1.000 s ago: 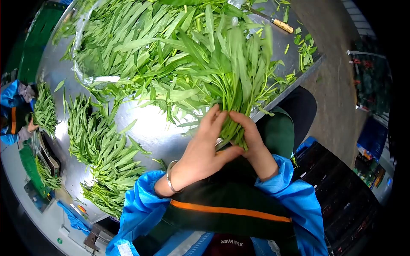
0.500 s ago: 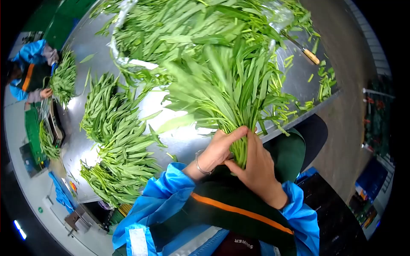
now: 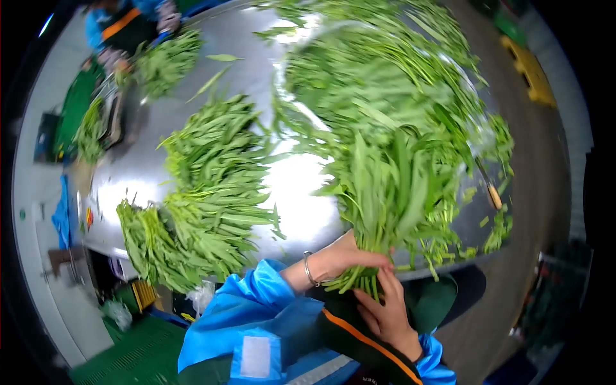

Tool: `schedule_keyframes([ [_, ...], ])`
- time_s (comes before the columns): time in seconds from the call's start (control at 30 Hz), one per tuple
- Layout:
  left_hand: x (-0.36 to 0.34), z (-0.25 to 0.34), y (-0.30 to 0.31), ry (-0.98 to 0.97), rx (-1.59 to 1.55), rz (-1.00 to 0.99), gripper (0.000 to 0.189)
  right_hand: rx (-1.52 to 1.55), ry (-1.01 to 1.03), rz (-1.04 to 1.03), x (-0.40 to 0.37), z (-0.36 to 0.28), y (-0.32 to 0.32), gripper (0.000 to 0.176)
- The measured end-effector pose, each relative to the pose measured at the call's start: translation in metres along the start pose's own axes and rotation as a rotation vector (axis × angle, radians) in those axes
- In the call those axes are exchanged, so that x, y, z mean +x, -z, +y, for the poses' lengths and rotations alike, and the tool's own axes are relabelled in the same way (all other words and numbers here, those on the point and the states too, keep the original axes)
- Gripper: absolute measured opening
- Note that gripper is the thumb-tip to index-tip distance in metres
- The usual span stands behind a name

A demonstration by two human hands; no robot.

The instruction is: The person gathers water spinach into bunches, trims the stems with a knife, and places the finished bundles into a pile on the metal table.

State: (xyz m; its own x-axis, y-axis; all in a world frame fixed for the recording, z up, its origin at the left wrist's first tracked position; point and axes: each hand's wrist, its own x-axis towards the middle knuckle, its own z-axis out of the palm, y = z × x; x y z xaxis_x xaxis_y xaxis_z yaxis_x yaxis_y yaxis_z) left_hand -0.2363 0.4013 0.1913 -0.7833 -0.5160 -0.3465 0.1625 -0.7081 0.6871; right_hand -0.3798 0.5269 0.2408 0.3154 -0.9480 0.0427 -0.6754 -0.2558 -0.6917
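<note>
My left hand, with a bracelet at the wrist, is wrapped round the stems of a bunch of leafy greens. The leaves point away from me over the metal table. My right hand is at the cut stem ends below, its fingers bent against them. Behind the bunch lies a large heap of greens in clear plastic. Several laid-out bunches rest on the table to the left.
A knife with a wooden handle lies at the right among stem scraps. At the upper left a co-worker in blue sleeves stands by more greens and a scale. A green crate is at the lower left.
The view has turned, so the table and heap appear shifted right. The bunch now stands more upright, lower in view. My right hand has moved down toward the stem ends.
</note>
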Motion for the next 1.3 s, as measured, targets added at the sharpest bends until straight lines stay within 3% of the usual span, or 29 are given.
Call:
schedule_keyframes([
  [0.07, -0.018, 0.030, 0.018, -0.229, 0.593, 0.035, 0.047, 0.069, -0.001, 0.099, 0.005, -0.001, -0.002, 0.031],
  [0.1, -0.027, 0.042, 0.036, -0.153, 0.789, 0.006, 0.044, 0.127, -0.091, 0.148, 0.010, 0.001, -0.005, 0.029],
  [0.13, -0.041, 0.053, 0.054, -0.279, 1.197, 0.113, 0.046, 0.185, -0.185, 0.199, 0.016, 0.004, -0.009, 0.026],
  [0.17, -0.051, 0.075, 0.079, -0.366, 1.296, 0.009, 0.043, 0.206, -0.221, 0.165, 0.025, 0.007, -0.010, 0.021],
  [0.2, -0.063, 0.104, 0.091, 0.172, 1.511, 0.227, 0.042, 0.226, -0.274, 0.127, 0.020, 0.026, -0.020, 0.020],
  [0.27, -0.086, 0.159, 0.123, -0.272, 1.801, 0.447, 0.057, 0.219, -0.226, 0.031, 0.035, 0.034, -0.028, 0.019],
  [0.3, -0.096, 0.197, 0.126, -0.227, 1.890, 0.551, 0.060, 0.194, -0.146, 0.018, 0.045, 0.035, -0.032, 0.019],
  [0.33, -0.106, 0.222, 0.146, -0.572, 1.997, 0.663, 0.065, 0.270, -0.192, -0.022, 0.055, 0.027, -0.034, 0.020],
  [0.4, -0.117, 0.284, 0.189, -0.862, 2.194, 0.788, 0.069, 0.237, -0.101, -0.094, 0.065, 0.037, -0.049, 0.021],
  [0.47, -0.130, 0.331, 0.209, -0.809, 2.282, 1.007, 0.074, 0.264, -0.120, -0.160, 0.077, 0.036, -0.060, 0.019],
  [0.53, -0.134, 0.366, 0.200, -0.805, 2.287, 1.192, 0.048, 0.281, -0.145, -0.197, 0.088, 0.034, -0.068, 0.019],
  [0.6, -0.134, 0.379, 0.214, -0.810, 2.144, 1.427, 0.042, 0.282, -0.169, -0.227, 0.096, 0.037, -0.073, 0.019],
  [0.7, -0.156, 0.398, 0.292, -0.916, 2.355, 1.404, 0.041, 0.260, -0.250, -0.291, 0.098, 0.051, -0.077, 0.021],
  [0.73, -0.161, 0.394, 0.316, -0.919, 2.565, 1.422, 0.037, 0.260, -0.288, -0.292, 0.106, 0.048, -0.076, 0.020],
  [0.8, -0.181, 0.373, 0.400, -0.126, 2.719, 1.625, 0.080, 0.255, -0.368, -0.288, 0.121, 0.038, -0.066, 0.019],
  [0.83, -0.179, 0.352, 0.418, 0.099, 2.706, 1.641, 0.085, 0.222, -0.370, -0.293, 0.121, 0.042, -0.065, 0.019],
  [0.87, -0.183, 0.333, 0.453, 0.102, 2.675, 1.602, 0.091, 0.222, -0.418, -0.298, 0.120, 0.044, -0.064, 0.019],
  [0.9, -0.177, 0.310, 0.466, 0.416, 2.690, 1.612, 0.074, 0.222, -0.468, -0.301, 0.118, 0.046, -0.063, 0.020],
  [1.0, -0.166, 0.254, 0.473, 0.287, 2.220, 1.465, 0.083, 0.169, -0.485, -0.299, 0.103, 0.064, -0.063, 0.021],
  [1.07, -0.161, 0.234, 0.476, 0.229, 2.164, 1.577, 0.080, 0.134, -0.470, -0.273, 0.080, 0.078, -0.065, 0.022],
  [1.2, -0.113, 0.226, 0.438, -0.515, 2.074, 1.490, 0.049, 0.167, -0.453, -0.259, 0.072, 0.079, -0.062, 0.022],
  [1.27, -0.069, 0.209, 0.390, -0.733, 1.993, 1.255, 0.053, 0.156, -0.467, -0.227, 0.065, 0.079, -0.062, 0.023],
  [1.3, -0.044, 0.194, 0.361, -0.751, 1.929, 1.148, 0.054, 0.151, -0.465, -0.205, 0.060, 0.080, -0.062, 0.023],
])
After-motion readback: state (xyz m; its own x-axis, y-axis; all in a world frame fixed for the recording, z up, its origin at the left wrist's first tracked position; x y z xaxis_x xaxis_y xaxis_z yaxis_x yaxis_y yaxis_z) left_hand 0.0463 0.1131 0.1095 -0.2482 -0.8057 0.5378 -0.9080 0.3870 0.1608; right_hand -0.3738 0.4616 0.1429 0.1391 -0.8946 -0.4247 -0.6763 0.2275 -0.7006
